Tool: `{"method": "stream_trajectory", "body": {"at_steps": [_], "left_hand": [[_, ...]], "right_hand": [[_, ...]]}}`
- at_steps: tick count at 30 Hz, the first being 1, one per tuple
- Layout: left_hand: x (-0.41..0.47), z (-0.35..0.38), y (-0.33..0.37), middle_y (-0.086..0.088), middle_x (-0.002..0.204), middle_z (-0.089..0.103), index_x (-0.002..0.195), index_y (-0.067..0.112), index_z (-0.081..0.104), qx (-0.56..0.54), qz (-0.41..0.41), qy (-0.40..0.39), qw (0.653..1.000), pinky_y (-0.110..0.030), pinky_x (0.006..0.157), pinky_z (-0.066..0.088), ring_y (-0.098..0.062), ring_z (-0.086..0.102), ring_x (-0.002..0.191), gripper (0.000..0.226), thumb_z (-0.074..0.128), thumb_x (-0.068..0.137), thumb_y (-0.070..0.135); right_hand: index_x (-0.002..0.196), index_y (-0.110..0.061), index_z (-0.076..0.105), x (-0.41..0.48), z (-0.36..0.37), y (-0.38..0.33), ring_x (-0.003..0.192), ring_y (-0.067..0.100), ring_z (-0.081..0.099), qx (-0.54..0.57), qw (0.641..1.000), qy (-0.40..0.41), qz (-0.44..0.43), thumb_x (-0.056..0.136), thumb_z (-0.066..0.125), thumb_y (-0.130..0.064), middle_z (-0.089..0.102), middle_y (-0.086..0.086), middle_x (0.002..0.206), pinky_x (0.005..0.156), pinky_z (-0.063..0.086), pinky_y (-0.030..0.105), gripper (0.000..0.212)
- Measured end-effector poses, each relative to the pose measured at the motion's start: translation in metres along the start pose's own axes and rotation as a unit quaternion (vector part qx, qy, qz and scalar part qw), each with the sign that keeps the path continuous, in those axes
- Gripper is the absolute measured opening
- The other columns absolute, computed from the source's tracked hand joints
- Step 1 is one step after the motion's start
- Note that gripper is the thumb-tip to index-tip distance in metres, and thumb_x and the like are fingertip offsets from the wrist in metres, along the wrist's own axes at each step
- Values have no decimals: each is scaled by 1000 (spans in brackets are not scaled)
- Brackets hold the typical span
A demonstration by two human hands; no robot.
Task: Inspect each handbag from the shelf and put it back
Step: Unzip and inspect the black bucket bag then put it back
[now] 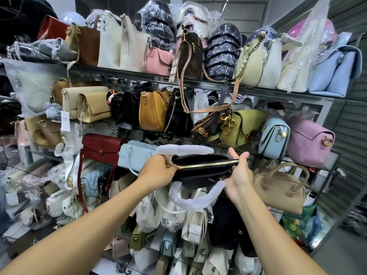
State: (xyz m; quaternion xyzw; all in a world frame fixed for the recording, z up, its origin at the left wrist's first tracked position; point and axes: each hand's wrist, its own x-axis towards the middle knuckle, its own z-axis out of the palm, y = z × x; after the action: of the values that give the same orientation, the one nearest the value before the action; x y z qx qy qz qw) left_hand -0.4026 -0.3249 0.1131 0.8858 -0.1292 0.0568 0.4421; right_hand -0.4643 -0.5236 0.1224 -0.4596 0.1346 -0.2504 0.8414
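Note:
A black handbag (200, 175) with a gold zipper along its top and two handles wrapped in white foam is held level in front of the shelves. My left hand (158, 171) pinches the zipper pull at the bag's left end. My right hand (239, 171) supports the bag's right end, thumb up beside the zipper end and fingers under the bag. The zipper looks closed along its whole visible length.
Glass shelves (278, 91) crowded with handbags fill the view: a light blue bag (135, 157) and a dark red flap bag (101, 148) behind my left hand, a tan handbag (280, 187) right of my right hand, several wrapped bags below.

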Motion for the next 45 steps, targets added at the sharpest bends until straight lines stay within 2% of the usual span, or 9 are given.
{"method": "stream_trajectory", "body": {"at_steps": [5, 16, 21, 26, 30, 33, 38, 41, 45], "left_hand": [[3, -11, -10, 4, 66, 57, 71, 23, 57, 57, 25, 13, 998, -30, 59, 38, -17, 55, 68, 26, 63, 95, 32], [8, -12, -16, 7, 57, 50, 75, 24, 66, -22, 59, 43, 997, -29, 57, 34, -13, 47, 60, 23, 68, 94, 36], [2, -19, -13, 5, 85, 62, 97, 23, 68, -211, 88, 76, 971, -28, 70, 41, -11, 52, 74, 10, 58, 99, 25], [11, -22, -30, 5, 132, 55, 133, 32, 50, -169, 129, 5, 977, -25, 86, 46, -5, 56, 110, 55, 47, 92, -5], [13, -18, -34, 24, 143, 51, 147, 42, 38, -164, 158, -88, 970, -18, 101, 38, 7, 44, 130, 88, 83, 72, 34], [11, -14, -28, 28, 126, 64, 129, 47, 50, -218, 170, -72, 958, -14, 98, 40, 7, 53, 125, 69, 87, 70, 44], [14, -16, -26, 14, 125, 70, 128, 34, 59, -297, 152, -48, 941, -33, 102, 49, -5, 63, 120, 66, 88, 71, 48], [14, -16, -26, 11, 122, 72, 127, 31, 59, -343, 122, -23, 931, -36, 99, 53, -10, 66, 117, 61, 84, 73, 47], [14, -18, -23, 10, 119, 73, 124, 34, 60, -373, 107, 1, 922, -32, 93, 54, -10, 67, 114, 60, 79, 71, 55]], "right_hand": [[138, -27, 63, 7, -10, -2, 123, 36, 61, -1, 999, 30, 19, 106, 26, -60, 64, 10, 138, 106, 43, 69, 59], [128, -24, 70, 6, -7, -1, 118, 39, 63, 40, 997, 58, 34, 105, 28, -61, 66, 14, 131, 101, 45, 72, 60], [125, -19, 72, 7, -5, -12, 114, 35, 64, 75, 995, 56, 37, 106, 30, -60, 65, 16, 131, 101, 48, 67, 62], [130, -17, 69, 8, -5, -19, 114, 38, 63, 105, 992, 40, 57, 106, 26, -61, 65, 17, 127, 72, 55, 64, 66], [131, -16, 67, 10, -5, -22, 113, 44, 64, 116, 990, 11, 75, 105, 22, -64, 70, 17, 119, 88, 47, 76, 70], [132, -17, 64, 9, -4, -24, 119, 42, 63, 93, 990, -29, 98, 103, 22, -68, 68, 18, 128, 88, 54, 68, 73], [129, -16, 63, -3, -1, -30, 126, 35, 59, 15, 993, -91, 74, 100, 37, -70, 64, 9, 133, 75, 63, 51, 66], [130, -23, 66, -6, 1, -31, 120, 25, 61, -41, 989, -130, 59, 102, 38, -64, 68, 4, 132, 81, 56, 38, 58], [132, -25, 66, -6, 4, -24, 91, 19, 56, -77, 987, -138, 23, 103, 47, -40, 70, -3, 130, 69, 42, 30, 37]]}}
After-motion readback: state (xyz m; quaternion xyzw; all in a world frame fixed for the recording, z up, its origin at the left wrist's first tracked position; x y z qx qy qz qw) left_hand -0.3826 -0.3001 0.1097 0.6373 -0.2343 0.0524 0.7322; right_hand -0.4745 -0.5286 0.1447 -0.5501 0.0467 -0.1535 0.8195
